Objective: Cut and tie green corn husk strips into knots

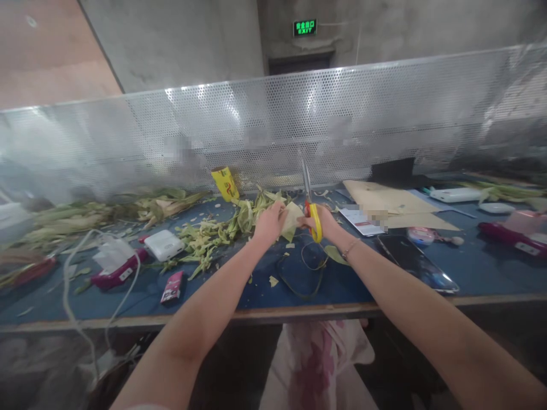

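Head view shows my left hand [268, 223] pinching a thin, pale yellow-green leaf piece [291, 220] above the middle of the blue tabletop [252, 297], right of the withered green stems [205, 239]. My right hand [325, 221] grips metal scissors with yellow-and-red handles [315, 222], blades pointing far. Uneven pulling could tear the leaf piece; a loose grip could drop the scissors.

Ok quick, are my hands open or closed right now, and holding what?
Left hand: closed, pinching a pale leaf-like piece.
Right hand: closed, holding the scissors by the yellow-and-red handles.
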Demonstrator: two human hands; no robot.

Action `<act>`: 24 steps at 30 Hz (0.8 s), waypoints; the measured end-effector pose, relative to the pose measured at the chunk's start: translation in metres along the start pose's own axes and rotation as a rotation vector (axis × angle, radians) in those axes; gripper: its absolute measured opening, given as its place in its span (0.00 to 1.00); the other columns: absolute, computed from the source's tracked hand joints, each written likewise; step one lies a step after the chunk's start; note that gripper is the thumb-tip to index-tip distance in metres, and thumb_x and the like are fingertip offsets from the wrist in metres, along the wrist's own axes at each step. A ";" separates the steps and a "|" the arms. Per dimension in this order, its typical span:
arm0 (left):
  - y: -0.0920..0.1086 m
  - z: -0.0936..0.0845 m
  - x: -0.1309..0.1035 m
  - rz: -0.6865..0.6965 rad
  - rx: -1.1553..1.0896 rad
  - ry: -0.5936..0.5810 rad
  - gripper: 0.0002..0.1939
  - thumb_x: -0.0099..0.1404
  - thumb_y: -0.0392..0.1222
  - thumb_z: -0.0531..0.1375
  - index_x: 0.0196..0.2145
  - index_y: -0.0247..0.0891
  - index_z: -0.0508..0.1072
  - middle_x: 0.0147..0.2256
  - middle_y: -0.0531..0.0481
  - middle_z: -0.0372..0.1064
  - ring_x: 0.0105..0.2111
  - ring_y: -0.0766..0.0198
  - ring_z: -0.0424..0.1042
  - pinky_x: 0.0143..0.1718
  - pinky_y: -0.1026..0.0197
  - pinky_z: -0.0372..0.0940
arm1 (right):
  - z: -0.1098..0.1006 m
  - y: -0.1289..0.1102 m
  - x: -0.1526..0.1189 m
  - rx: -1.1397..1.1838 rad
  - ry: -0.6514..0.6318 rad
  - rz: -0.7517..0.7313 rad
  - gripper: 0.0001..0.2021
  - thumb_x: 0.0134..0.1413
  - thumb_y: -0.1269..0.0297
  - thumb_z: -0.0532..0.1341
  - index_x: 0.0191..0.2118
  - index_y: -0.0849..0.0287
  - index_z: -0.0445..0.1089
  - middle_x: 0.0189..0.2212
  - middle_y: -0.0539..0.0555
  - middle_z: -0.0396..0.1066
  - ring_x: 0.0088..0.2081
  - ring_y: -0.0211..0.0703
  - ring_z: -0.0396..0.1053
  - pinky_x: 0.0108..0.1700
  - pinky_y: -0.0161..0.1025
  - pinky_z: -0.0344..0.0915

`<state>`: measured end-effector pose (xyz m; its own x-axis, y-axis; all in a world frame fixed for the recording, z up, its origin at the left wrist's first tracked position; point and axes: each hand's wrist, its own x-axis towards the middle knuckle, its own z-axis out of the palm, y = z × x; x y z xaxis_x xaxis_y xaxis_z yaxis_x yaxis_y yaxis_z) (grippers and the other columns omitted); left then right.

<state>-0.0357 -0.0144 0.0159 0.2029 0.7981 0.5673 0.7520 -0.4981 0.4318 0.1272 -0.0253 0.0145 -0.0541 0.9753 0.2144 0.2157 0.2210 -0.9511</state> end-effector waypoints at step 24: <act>-0.062 -0.045 0.024 0.018 0.687 -0.231 0.15 0.68 0.40 0.45 0.42 0.37 0.69 0.37 0.39 0.73 0.39 0.55 0.74 0.39 0.59 0.62 | -0.063 0.009 0.000 -1.061 -0.199 -0.187 0.24 0.48 0.39 0.56 0.39 0.57 0.64 0.38 0.59 0.72 0.35 0.49 0.70 0.31 0.37 0.58</act>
<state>-0.1051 0.0205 0.0342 0.2895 0.8806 0.3751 0.9561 -0.2473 -0.1573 0.1906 -0.0232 0.0200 -0.3096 0.9284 0.2053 0.9121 0.3510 -0.2117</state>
